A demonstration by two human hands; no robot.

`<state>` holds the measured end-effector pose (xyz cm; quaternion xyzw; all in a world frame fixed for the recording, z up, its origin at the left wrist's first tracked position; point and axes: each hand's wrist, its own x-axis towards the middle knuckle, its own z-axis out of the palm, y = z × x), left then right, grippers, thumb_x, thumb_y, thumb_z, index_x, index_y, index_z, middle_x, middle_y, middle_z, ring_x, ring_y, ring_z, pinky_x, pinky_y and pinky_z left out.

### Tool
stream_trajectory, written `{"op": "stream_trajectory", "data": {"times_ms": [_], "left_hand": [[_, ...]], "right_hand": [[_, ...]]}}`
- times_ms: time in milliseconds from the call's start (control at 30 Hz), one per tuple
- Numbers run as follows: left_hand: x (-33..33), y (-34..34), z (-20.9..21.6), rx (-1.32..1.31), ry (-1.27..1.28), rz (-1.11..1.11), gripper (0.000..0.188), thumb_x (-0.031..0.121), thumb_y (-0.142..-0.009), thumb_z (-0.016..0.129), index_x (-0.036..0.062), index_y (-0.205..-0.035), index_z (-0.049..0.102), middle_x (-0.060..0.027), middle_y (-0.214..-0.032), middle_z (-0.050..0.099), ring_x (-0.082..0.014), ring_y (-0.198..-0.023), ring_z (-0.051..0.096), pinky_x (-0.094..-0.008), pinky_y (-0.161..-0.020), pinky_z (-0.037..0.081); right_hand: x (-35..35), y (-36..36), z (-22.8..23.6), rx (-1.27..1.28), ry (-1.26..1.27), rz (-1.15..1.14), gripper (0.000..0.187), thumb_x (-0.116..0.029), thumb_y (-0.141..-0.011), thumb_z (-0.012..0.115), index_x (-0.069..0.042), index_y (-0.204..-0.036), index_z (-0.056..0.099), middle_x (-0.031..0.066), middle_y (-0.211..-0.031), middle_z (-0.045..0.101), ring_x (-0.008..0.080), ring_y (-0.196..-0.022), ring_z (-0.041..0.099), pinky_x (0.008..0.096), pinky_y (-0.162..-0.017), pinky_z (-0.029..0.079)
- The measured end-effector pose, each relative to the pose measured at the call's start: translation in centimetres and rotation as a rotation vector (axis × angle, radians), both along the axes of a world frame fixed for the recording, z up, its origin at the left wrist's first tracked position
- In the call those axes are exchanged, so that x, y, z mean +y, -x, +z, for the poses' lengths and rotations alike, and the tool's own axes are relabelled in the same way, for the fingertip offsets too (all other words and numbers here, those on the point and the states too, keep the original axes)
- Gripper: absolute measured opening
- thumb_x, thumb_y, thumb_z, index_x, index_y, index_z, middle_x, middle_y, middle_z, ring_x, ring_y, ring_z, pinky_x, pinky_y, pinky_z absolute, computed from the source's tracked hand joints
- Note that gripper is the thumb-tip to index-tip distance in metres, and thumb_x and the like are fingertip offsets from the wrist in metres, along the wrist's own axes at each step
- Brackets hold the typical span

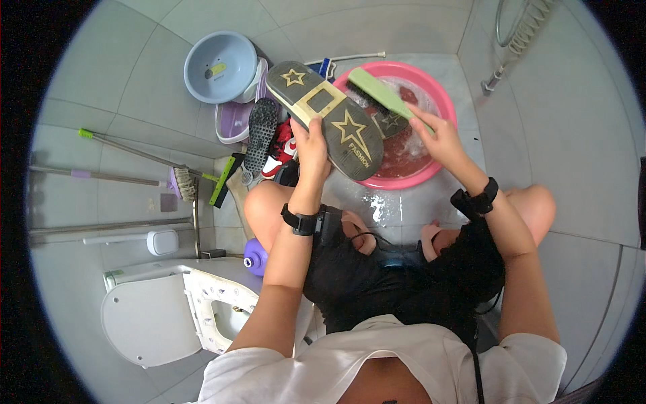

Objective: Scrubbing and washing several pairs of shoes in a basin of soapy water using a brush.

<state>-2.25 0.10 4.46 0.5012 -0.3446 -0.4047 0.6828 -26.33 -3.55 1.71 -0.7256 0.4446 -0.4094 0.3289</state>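
Note:
My left hand (311,149) grips a dark slide sandal (326,111) by its near edge. The sandal's underside, with pale star shapes and a cream band, faces up toward me. In my right hand (439,138) is the handle of a light green scrub brush (378,91), its dark bristles turned down. The brush is just right of the sandal; whether they touch I cannot tell. Below both stands a pink basin (449,101) of reddish, foamy water. Another dark slipper (391,125) with a star on it shows in the basin, partly covered by the held sandal.
Left of the basin stand a blue basin (222,66), a purple tub (232,122), a black slipper sole-out (261,131) and a red-and-white shoe (279,156). A mop (182,183), a squeegee (224,180) and a toilet (151,316) line the left. A shower hose (528,30) hangs at right.

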Motion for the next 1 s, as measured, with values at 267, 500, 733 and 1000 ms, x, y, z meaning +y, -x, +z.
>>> {"op": "stream_trajectory", "data": {"times_ms": [267,500,733,1000], "left_hand": [[-0.9,-2.1,-0.8,0.062,0.038,0.257,0.031,0.009,-0.085,0.044,0.0016,-0.115,0.037,-0.0128,-0.103,0.052,-0.0215,-0.086,0.056,-0.0328,-0.073,0.048],[-1.2,-3.7,-0.4,0.357,-0.089,0.151,0.033,0.012,-0.084,0.044,0.0002,-0.114,0.040,-0.0130,-0.103,0.054,-0.0235,-0.089,0.058,-0.0353,-0.075,0.050],[-0.1,-2.0,0.2,0.614,-0.181,-0.148,0.037,0.025,-0.085,0.041,0.0012,-0.113,0.049,-0.0139,-0.108,0.058,-0.0264,-0.096,0.057,-0.0379,-0.085,0.046],[-0.7,-0.9,0.3,0.579,-0.221,-0.148,0.037,0.024,-0.084,0.041,0.0006,-0.111,0.049,-0.0149,-0.103,0.058,-0.0271,-0.091,0.057,-0.0380,-0.082,0.047]], "right_hand": [[-3.2,5.9,-0.6,0.371,-0.167,0.475,0.031,-0.024,-0.086,0.053,-0.008,-0.112,0.059,0.0157,-0.088,0.065,0.0206,-0.076,0.063,0.0323,-0.073,0.047],[-4.0,6.5,-10.4,0.626,-0.257,-0.040,0.031,-0.027,-0.081,0.056,-0.009,-0.104,0.063,0.0178,-0.091,0.063,0.0340,-0.084,0.061,0.0404,-0.074,0.047],[0.1,4.1,-18.5,1.082,-0.279,0.003,0.020,-0.017,-0.079,0.051,-0.004,-0.085,0.066,0.0149,-0.084,0.065,0.0300,-0.082,0.064,0.0420,-0.070,0.050],[-1.8,1.2,-11.7,0.629,-0.327,0.195,0.033,-0.026,-0.076,0.058,-0.001,-0.098,0.063,0.0198,-0.092,0.063,0.0347,-0.084,0.061,0.0421,-0.075,0.048]]}}
